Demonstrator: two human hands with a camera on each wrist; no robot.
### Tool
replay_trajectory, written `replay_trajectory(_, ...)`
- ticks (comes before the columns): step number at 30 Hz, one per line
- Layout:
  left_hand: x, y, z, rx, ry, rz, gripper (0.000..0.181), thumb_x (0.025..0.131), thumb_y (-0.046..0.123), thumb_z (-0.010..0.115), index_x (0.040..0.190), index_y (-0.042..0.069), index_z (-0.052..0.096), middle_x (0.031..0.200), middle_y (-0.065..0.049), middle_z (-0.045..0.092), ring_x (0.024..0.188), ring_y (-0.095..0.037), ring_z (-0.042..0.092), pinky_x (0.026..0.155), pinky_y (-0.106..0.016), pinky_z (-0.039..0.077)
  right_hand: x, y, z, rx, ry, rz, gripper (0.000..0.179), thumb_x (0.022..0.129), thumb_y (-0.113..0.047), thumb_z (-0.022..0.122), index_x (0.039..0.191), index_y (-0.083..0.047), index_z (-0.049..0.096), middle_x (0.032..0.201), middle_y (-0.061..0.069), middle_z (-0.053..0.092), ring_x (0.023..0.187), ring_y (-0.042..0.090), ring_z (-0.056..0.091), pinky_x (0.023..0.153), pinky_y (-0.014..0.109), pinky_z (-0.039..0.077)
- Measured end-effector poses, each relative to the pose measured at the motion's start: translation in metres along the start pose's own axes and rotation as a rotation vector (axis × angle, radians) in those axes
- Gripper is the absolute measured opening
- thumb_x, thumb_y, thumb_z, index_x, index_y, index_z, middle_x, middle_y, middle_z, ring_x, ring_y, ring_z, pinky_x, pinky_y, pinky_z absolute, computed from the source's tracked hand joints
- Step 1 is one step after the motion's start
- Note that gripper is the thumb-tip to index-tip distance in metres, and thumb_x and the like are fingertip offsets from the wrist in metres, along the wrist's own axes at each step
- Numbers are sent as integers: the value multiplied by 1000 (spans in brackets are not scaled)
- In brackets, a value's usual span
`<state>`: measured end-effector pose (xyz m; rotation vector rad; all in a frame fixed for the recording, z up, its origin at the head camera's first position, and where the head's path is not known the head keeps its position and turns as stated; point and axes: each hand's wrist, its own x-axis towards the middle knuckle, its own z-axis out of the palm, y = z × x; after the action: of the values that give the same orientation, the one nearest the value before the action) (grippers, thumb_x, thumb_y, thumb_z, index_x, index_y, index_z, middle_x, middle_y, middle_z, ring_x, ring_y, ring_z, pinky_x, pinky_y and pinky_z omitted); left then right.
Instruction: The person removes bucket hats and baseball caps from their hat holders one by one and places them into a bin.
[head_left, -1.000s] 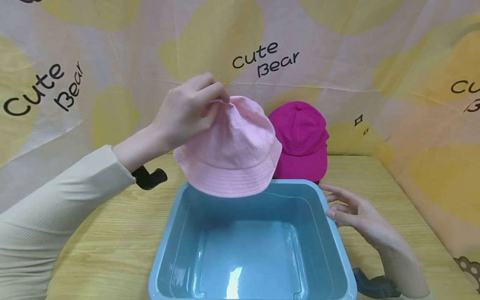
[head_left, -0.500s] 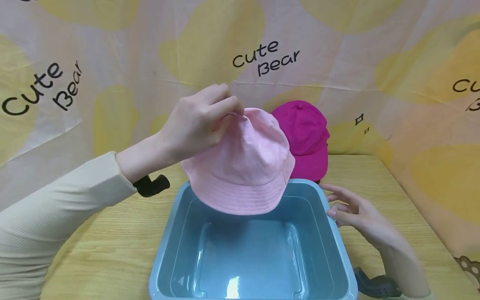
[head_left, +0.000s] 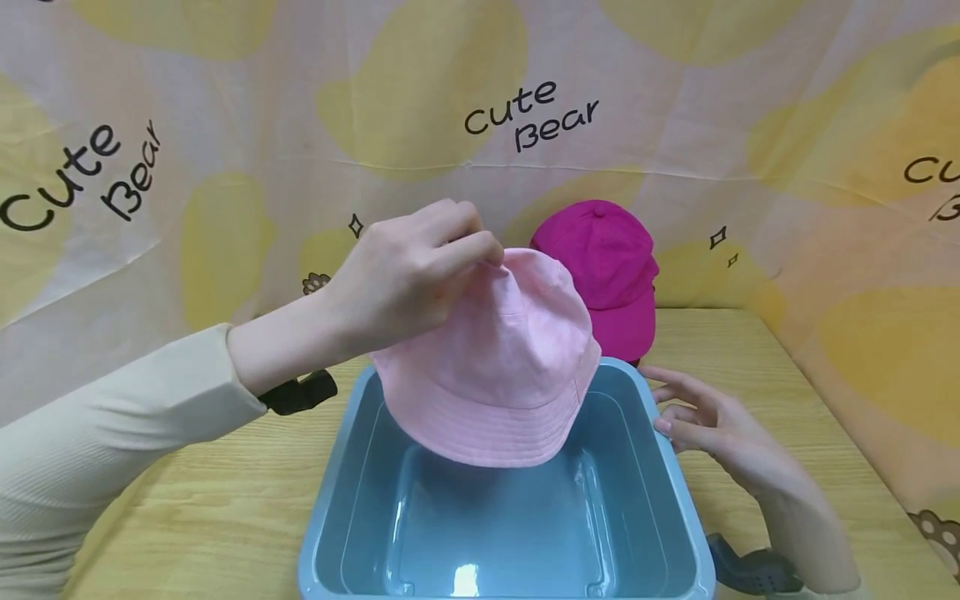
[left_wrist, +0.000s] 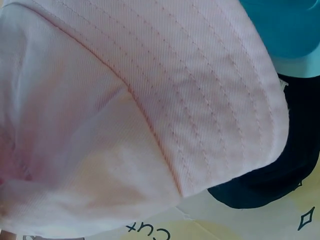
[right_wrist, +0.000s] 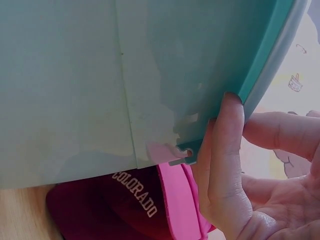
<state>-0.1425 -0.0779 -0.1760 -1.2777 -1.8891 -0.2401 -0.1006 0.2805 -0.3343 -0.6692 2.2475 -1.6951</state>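
As seen from my distant seat through the head view, the left hand pinches the pink bucket hat by the top of its crown, the grip narrow and closed on gathered cloth. Relation of note: hat to grip. The hat hangs below the left hand and to its right, crown up, brim lowermost; its crown-to-brim axis tilts, so that I see the outer face of the crown and the stitched brim. Relation to container: the brim overlaps the far part of the mouth of the blue tub, which stands on the table; whether hat and tub touch, I cannot tell. I judge that any further move turns on this overlap, the near half of the mouth being uncovered in my view. Nearer hand: the left. The right hand is well apart from the hat, at the tub's right rim, which it holds lightly, digits to either side of the edge in the right wrist view. Beyond the tub sits the magenta cap. The left wrist view adds a dark item behind the brim, of a kind I cannot settle.
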Motion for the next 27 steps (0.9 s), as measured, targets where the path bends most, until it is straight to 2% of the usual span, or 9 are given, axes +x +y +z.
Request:
replay_trajectory(16,-2,21,-3,4,17,71,11,87,-2,59,83,8,64,74,-5,50,64,-17,44,51,-25,41,1,1,0,28,-23,-21,55,95,1,47,148,-6,31,116,3,59,84,21,68,74,33,56)
replay_trajectory(27,-3,36,-2,81,18,141,15,87,-3,54,85,8,64,72,-4,50,61,-15,41,49,-22,35,0,0,0,26,-13,-7,55,95,0,48,147,-7,32,115,1,58,86,19,68,75,33,56)
